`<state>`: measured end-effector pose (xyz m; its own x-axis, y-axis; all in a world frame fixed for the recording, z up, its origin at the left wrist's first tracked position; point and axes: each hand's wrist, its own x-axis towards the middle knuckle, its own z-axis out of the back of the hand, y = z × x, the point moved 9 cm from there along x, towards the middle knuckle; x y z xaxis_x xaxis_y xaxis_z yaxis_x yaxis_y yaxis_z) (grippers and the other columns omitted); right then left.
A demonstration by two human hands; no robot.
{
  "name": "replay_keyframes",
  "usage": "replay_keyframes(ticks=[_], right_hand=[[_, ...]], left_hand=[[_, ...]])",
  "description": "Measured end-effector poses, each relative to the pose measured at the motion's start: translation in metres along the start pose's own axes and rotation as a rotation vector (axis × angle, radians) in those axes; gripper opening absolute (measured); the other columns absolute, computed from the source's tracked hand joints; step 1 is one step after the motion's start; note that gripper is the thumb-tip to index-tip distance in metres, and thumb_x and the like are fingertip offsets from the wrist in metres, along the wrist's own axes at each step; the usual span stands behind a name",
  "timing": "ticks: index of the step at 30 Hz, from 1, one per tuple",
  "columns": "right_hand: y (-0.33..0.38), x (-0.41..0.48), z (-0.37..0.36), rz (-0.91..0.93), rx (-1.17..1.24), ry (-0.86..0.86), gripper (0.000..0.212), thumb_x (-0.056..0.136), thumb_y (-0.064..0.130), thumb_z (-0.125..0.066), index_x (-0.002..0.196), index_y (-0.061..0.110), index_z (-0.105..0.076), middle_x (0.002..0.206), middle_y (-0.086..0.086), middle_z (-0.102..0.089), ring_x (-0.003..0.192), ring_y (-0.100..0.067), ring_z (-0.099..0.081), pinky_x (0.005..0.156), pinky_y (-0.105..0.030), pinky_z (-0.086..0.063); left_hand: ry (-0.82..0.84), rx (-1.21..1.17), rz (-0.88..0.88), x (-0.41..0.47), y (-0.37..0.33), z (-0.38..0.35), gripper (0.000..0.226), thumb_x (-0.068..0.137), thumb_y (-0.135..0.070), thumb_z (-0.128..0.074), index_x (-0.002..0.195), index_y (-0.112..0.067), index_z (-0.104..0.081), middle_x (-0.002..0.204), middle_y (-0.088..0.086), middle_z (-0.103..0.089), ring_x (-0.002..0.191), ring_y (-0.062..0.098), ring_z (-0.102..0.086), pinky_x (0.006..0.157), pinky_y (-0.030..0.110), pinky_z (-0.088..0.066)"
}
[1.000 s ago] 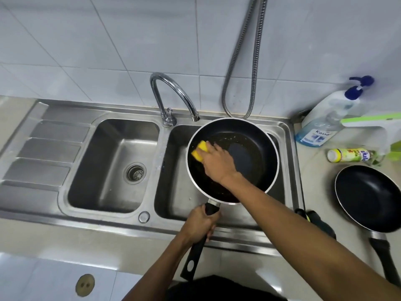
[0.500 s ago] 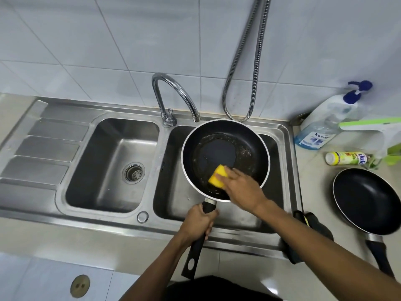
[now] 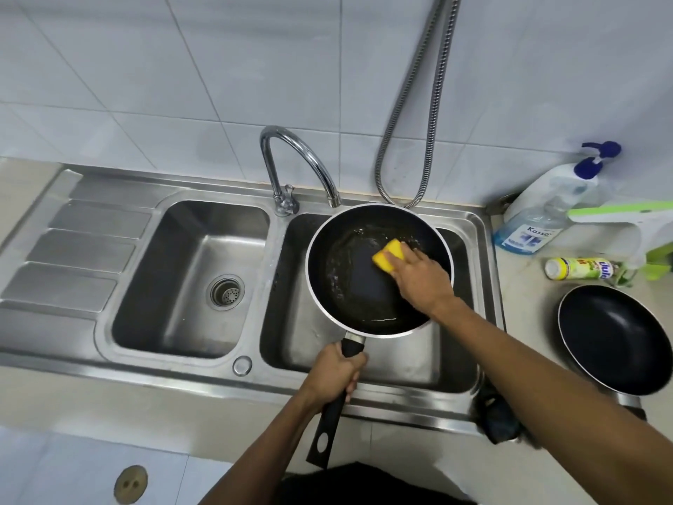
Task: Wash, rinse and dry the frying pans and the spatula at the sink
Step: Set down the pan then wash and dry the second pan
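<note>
The frying pan [image 3: 349, 293] is held up over the right bowl of the sink [image 3: 400, 362], open side up, with its far rim just under the tap [image 3: 298, 158]. Its black handle [image 3: 329, 424] is wrapped tight by the curled fingers of the left hand [image 3: 337, 373]. The yellow sponge [image 3: 389, 256] is pressed onto the pan's floor by the right hand [image 3: 418, 278], with the fingers laid almost straight over it; the thumb is hidden, so it cannot be told if the sponge is also pinched. A few things could go wrong. The pan is held up by the handle alone, so a hard push from the sponge could tip it down into the sink. If the handle gets soapy, it could slip and be dropped. The wet, greasy water seen shining by the near rim could be spilled out if the pan is tipped that way. The tap could be bumped by the far rim. The second pan [image 3: 612, 340] on the counter sits near the right arm and could be knocked. The long line of the held pan runs from front to back: the handle is pointed at the person, a little to the left, and the round part is pointed at the wall.
</note>
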<state>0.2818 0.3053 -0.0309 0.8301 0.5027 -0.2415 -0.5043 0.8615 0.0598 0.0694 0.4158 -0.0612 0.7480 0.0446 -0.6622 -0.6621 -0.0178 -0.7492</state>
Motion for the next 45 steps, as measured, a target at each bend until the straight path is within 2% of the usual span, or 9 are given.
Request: replay_keyframes(ticks=[4, 9, 16, 22, 28, 33, 36, 42, 45], right_hand=[[0.019, -0.048, -0.028, 0.127, 0.018, 0.084, 0.053, 0.104, 0.03, -0.048, 0.155, 0.031, -0.035, 0.165, -0.012, -0.027, 0.142, -0.04, -0.04, 0.115, -0.045, -0.039], [0.097, -0.049, -0.034, 0.367, 0.069, 0.163, 0.047, 0.108, 0.033, -0.039, 0.155, 0.035, -0.035, 0.168, -0.003, -0.021, 0.15, -0.033, -0.029, 0.12, -0.046, -0.032], [0.123, 0.025, 0.004, 0.268, 0.091, 0.07, 0.049, 0.107, 0.032, -0.041, 0.155, 0.033, -0.034, 0.166, -0.005, -0.024, 0.15, -0.035, -0.026, 0.113, -0.052, -0.039], [0.065, 0.066, 0.03, 0.124, -0.025, 0.015, 0.051, 0.106, 0.033, -0.041, 0.156, 0.035, -0.03, 0.166, -0.008, -0.022, 0.151, -0.036, -0.025, 0.114, -0.051, -0.034], [0.012, 0.02, 0.022, 0.12, -0.075, 0.009, 0.052, 0.106, 0.036, -0.04, 0.156, 0.033, -0.031, 0.166, -0.008, -0.023, 0.148, -0.035, -0.031, 0.114, -0.047, -0.035], [0.051, -0.034, -0.003, 0.254, 0.064, 0.051, 0.052, 0.101, 0.035, -0.051, 0.152, 0.034, -0.04, 0.163, -0.008, -0.031, 0.135, -0.04, -0.045, 0.106, -0.051, -0.047], [0.102, -0.046, -0.005, 0.344, 0.116, 0.049, 0.05, 0.099, 0.033, -0.055, 0.148, 0.036, -0.046, 0.163, -0.006, -0.032, 0.138, -0.037, -0.041, 0.107, -0.051, -0.044], [0.128, -0.01, 0.017, 0.168, 0.144, -0.06, 0.046, 0.095, 0.041, -0.06, 0.138, 0.032, -0.049, 0.135, -0.01, -0.046, 0.115, -0.036, -0.045, 0.092, -0.05, -0.047], [0.124, -0.001, 0.022, 0.131, 0.321, -0.04, 0.042, 0.094, 0.036, -0.061, 0.134, 0.031, -0.05, 0.127, -0.013, -0.051, 0.114, -0.038, -0.048, 0.091, -0.049, -0.049]], left_hand=[[-0.03, -0.001, 0.032, 0.005, 0.009, 0.0, 0.024, 0.091, -0.016, -0.06, 0.071, -0.014, -0.048, 0.052, 0.002, -0.046, 0.04, 0.016, -0.04, 0.042, 0.026, -0.038], [-0.011, 0.016, 0.033, 0.005, 0.014, -0.007, 0.021, 0.094, -0.016, -0.061, 0.076, -0.013, -0.049, 0.052, 0.002, -0.048, 0.041, 0.018, -0.042, 0.042, 0.027, -0.039], [0.007, 0.029, -0.001, -0.007, 0.002, -0.004, 0.023, 0.094, -0.015, -0.058, 0.072, -0.014, -0.051, 0.056, 0.005, -0.048, 0.043, 0.017, -0.043, 0.044, 0.028, -0.042], [0.01, 0.019, -0.012, -0.013, -0.001, 0.011, 0.024, 0.094, -0.015, -0.06, 0.074, -0.015, -0.048, 0.055, 0.001, -0.047, 0.042, 0.013, -0.042, 0.043, 0.027, -0.041], [-0.057, 0.016, -0.027, -0.006, -0.01, 0.026, 0.025, 0.092, -0.012, -0.059, 0.07, -0.016, -0.048, 0.057, 0.006, -0.045, 0.042, 0.015, -0.04, 0.044, 0.027, -0.039], [-0.085, 0.023, -0.012, -0.004, -0.009, 0.02, 0.024, 0.092, -0.01, -0.059, 0.072, -0.014, -0.048, 0.056, 0.006, -0.045, 0.041, 0.016, -0.039, 0.042, 0.026, -0.039], [-0.065, 0.04, -0.019, -0.006, -0.006, 0.01, 0.022, 0.095, -0.01, -0.058, 0.075, -0.011, -0.049, 0.054, 0.004, -0.045, 0.039, 0.016, -0.04, 0.041, 0.026, -0.04], [-0.04, 0.076, -0.043, -0.015, -0.005, 0.009, 0.025, 0.096, -0.012, -0.059, 0.073, -0.014, -0.05, 0.052, 0.0, -0.048, 0.04, 0.013, -0.043, 0.042, 0.026, -0.041], [-0.059, 0.069, -0.04, -0.02, -0.006, 0.015, 0.026, 0.096, -0.012, -0.059, 0.072, -0.013, -0.049, 0.053, 0.001, -0.047, 0.041, 0.013, -0.043, 0.042, 0.026, -0.041]])
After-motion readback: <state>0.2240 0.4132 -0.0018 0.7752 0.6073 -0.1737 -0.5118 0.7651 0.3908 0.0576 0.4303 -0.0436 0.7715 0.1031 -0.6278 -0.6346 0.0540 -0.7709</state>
